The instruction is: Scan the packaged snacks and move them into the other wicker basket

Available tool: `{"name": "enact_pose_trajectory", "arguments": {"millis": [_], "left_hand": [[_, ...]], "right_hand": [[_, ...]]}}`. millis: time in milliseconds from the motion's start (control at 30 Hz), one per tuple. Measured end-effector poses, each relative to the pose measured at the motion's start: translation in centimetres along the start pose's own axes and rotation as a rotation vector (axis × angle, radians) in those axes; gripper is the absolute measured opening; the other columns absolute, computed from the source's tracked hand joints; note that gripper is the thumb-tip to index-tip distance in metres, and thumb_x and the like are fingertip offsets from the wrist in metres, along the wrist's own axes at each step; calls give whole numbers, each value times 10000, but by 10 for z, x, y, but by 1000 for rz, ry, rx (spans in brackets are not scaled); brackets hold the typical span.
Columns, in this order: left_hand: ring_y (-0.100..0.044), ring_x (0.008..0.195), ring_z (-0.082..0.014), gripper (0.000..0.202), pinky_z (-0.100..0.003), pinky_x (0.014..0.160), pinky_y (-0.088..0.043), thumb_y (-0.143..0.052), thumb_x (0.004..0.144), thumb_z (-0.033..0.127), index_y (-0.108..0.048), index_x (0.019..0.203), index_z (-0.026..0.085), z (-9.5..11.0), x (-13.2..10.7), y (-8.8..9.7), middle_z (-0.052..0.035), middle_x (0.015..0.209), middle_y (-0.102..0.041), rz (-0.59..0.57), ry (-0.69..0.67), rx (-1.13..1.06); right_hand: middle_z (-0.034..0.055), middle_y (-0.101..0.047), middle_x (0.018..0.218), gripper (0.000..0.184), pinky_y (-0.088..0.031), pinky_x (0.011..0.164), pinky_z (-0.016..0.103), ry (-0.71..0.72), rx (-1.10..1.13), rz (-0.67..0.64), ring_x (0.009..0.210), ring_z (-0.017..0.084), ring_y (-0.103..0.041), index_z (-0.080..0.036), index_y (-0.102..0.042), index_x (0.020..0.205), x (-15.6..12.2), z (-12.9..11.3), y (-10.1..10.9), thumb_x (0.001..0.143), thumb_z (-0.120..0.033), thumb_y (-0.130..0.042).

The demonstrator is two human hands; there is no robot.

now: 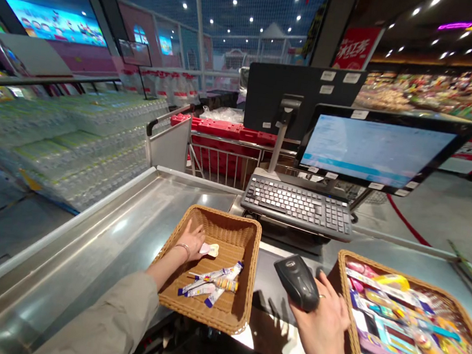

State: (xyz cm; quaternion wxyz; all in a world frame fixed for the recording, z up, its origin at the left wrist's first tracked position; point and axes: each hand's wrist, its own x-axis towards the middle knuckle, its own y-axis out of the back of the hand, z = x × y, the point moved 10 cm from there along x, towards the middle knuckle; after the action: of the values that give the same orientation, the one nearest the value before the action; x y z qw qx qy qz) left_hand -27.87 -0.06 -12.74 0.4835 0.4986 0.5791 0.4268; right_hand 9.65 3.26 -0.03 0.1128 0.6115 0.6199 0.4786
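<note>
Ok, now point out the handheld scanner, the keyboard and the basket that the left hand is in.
Handheld scanner (298, 282): head view, middle of its black body.
Keyboard (297, 204): head view, middle of its keys.
Basket (227, 228): head view, its inner back wall.

The left hand (191, 240) has the wicker basket's (230, 225) wall close on its left and ahead of it; to its right, past a small pink-and-yellow item (211, 249) against it, basket floor lies open, with slim packets (200, 290) in the way nearer the person. Left of the right hand (324, 318) and its barcode scanner (298, 281) runs a bare strip of counter (266, 264); the keyboard (298, 207) stands ahead, the filled basket's (342, 270) rim close on the right.
</note>
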Motion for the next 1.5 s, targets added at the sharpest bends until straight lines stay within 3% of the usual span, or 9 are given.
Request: {"name": "enact_pose_trajectory", "arguments": {"millis": [200,367,600,1000,1333,1500], "left_hand": [[-270,1426,-384,454,-740,1070,131,-524,847,511,-638,1107,157,17,-5,62,-183,1438,-486,148,57,-13],[-265,1424,-402,348,-750,1077,124,-578,827,488,-655,985,187,45,-11,124,-151,1437,-496,361,52,-24],[-236,1427,-428,300,-777,1052,144,-597,825,470,-653,927,194,88,-7,179,-146,1442,-490,528,7,-36],[-66,1441,-496,300,-838,1000,128,-627,793,411,-656,975,174,142,7,219,-153,1532,-349,657,-58,-64],[-39,1441,-500,262,-842,986,138,-594,827,378,-650,960,159,158,16,230,-143,1570,-263,636,-56,-87],[-72,1443,-490,240,-825,998,152,-618,812,380,-652,918,167,162,16,234,-143,1561,-282,692,-75,-72]], "right_hand": [[69,-695,1107,240,-238,1056,543,78,-28,59,1258,320,-497,-240,-653,875,2,-16,6,711,-385,-556],[48,-680,1154,221,-199,1080,558,131,-63,79,1281,312,-471,-246,-651,879,1,-26,9,703,-355,-573],[29,-673,1175,248,-170,1092,558,144,-87,122,1286,298,-465,-251,-637,950,-2,-35,26,711,-275,-574],[34,-676,1171,258,-183,1080,555,103,-200,204,1295,310,-448,-240,-641,955,-2,-36,53,703,-235,-587],[49,-668,1185,246,-159,1064,578,140,-214,244,1295,335,-434,-238,-632,941,-4,-29,59,699,-235,-590],[55,-669,1179,271,-166,1061,574,120,-208,249,1295,332,-435,-234,-623,964,-4,-30,65,696,-222,-586]]}}
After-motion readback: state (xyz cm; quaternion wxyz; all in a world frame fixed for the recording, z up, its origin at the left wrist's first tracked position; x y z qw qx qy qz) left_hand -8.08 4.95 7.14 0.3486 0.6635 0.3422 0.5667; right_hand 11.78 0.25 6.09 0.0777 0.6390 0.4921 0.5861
